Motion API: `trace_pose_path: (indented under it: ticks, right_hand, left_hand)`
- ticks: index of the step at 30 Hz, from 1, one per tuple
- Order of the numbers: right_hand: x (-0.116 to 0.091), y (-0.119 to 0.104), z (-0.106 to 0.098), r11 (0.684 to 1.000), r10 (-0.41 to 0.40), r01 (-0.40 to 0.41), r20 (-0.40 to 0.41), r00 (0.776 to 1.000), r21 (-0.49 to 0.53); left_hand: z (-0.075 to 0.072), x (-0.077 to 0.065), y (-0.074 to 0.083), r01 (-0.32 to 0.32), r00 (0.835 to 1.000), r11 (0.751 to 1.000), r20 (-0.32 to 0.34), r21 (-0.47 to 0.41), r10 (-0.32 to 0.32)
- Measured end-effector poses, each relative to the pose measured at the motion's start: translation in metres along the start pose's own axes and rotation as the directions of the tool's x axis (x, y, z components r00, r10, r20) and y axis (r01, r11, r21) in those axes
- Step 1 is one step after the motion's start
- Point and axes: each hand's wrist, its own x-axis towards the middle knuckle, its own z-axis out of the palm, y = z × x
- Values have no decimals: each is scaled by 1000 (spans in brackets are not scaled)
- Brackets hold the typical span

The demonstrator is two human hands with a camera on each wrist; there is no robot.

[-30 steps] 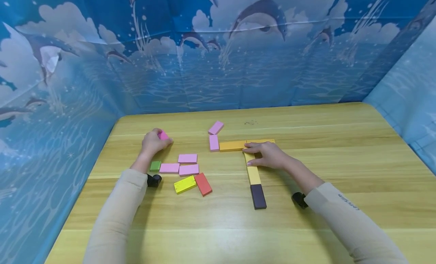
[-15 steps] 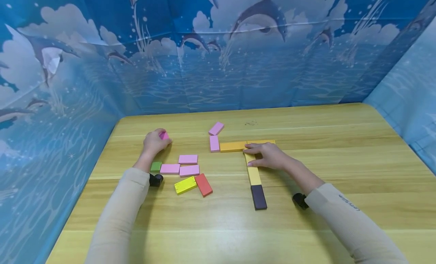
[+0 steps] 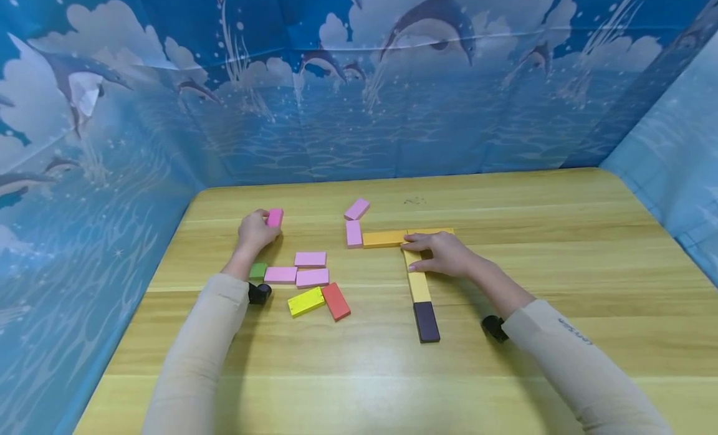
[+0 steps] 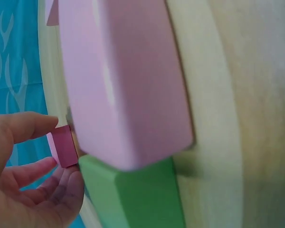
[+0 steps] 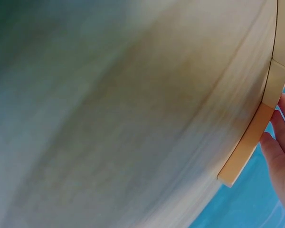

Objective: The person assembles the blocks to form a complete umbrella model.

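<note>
A hot-pink block [image 3: 275, 217] is pinched between the thumb and fingers of my left hand [image 3: 257, 231], at the table's far left. The left wrist view shows the same pink block [image 4: 64, 146] close to the tabletop, its lower part partly behind the fingertips. My right hand [image 3: 445, 254] lies over the corner where a row of orange blocks [image 3: 384, 239] meets a column of pale yellow blocks [image 3: 419, 288]. Its fingers touch the blocks there and hide part of them. In the right wrist view, extended fingertips [image 5: 270, 142] rest along the orange block's side [image 5: 247, 145].
A dark purple block [image 3: 427, 323] ends the yellow column. Two light pink blocks [image 3: 354, 234] adjoin the orange row's left end. Nearer my left wrist lie a green block [image 3: 258, 272], several light pink blocks [image 3: 311, 278], a yellow block [image 3: 306, 302] and a red block [image 3: 336, 301].
In my left hand the hot-pink block has turned, and more of it shows beyond the fingers. That hand has shifted slightly right. My right hand stays in place over the corner.
</note>
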Motion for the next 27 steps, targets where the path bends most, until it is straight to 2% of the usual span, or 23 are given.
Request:
trace_pose_path:
  ticks: [7,21,27]
  right_hand:
    - [-1,1,0,1000,5,-5,1,1000,-4]
    - [0,0,-1,1000,9,-9,15,1000,3]
    - [1,0,-1,1000,5,-5,7,1000,4]
  left_hand:
    - [0,4,2,-7,1000,1000,16,26,6]
    - [-4,5,5,27,1000,1000,7,-4,-27]
    - [-3,4,7,17,1000,1000,19,-12,-17]
